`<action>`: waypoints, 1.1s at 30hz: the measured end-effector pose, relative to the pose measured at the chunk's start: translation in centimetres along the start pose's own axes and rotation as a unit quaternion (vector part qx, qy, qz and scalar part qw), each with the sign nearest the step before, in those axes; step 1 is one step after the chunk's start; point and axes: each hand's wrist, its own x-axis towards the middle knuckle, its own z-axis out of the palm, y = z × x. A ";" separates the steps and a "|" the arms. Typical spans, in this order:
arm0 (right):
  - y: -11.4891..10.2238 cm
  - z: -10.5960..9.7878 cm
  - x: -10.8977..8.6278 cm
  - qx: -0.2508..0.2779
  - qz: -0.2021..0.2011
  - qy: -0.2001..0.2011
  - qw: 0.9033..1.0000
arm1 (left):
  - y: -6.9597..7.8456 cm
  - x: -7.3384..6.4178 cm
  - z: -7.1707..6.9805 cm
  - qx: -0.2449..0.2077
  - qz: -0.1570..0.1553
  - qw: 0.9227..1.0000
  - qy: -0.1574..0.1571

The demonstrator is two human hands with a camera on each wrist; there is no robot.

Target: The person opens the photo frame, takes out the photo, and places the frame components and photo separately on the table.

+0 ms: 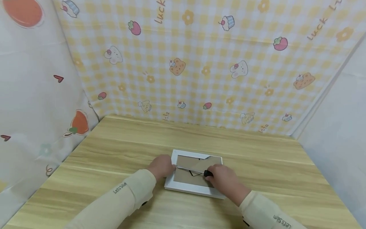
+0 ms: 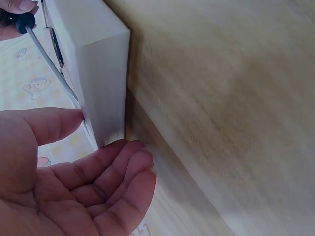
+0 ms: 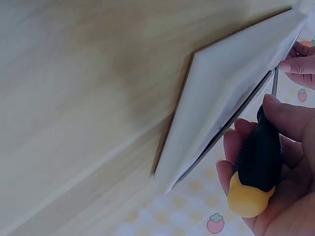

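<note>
A white picture frame [image 1: 197,190] lies on the table with its brown backing board [image 1: 185,177] facing up. My right hand [image 1: 224,178] grips a screwdriver [image 3: 258,157] by its black and yellow handle. The metal shaft reaches across the backing, its tip at the inner edge of the left rim. At that left side my left hand [image 1: 161,166] holds the frame, thumb [image 2: 59,123] on the upper edge near the tip and fingers curled against the outer side. A dark V-shaped outline shows on the backing below the shaft, and the board's upper right is partly raised over the rim.
The wood-grain table [image 1: 137,136] extends around the frame on all sides. Behind it hangs a yellow checked cloth [image 1: 194,89] with cartoon prints. A white printed cloth [image 1: 34,95] covers the left side, and a pale panel [image 1: 340,127] stands on the right.
</note>
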 end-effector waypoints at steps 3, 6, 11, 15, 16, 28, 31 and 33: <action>0.1 -0.5 0.1 -0.004 0.010 -0.012 1.000 | -0.1 0.1 -0.1 -0.004 0.000 1.000 -0.001; 0.1 -0.9 0.5 -0.010 0.014 -0.026 1.000 | -0.2 0.1 -0.3 -0.007 0.003 1.000 -0.002; 0.0 -1.5 1.2 -0.018 0.006 -0.042 0.999 | -0.1 0.0 -0.7 -0.014 0.001 1.000 -0.010; 0.1 -1.9 1.8 -0.028 -0.002 -0.058 0.998 | -0.1 0.1 -0.9 -0.016 0.002 1.000 -0.017; 0.1 -2.0 1.9 -0.031 -0.009 -0.060 0.998 | -0.1 0.1 -1.0 -0.016 0.003 1.000 -0.019; -0.8 -4.1 3.5 -0.035 -0.034 -0.113 0.992 | -0.6 1.0 -1.2 -0.003 0.019 0.999 -0.049; -0.9 -4.4 3.9 -0.037 -0.041 -0.124 0.991 | -0.8 1.3 -1.3 0.006 0.020 0.998 -0.061; -1.0 -4.5 4.0 -0.039 -0.044 -0.129 0.990 | -0.8 1.5 -1.3 0.012 0.019 0.997 -0.069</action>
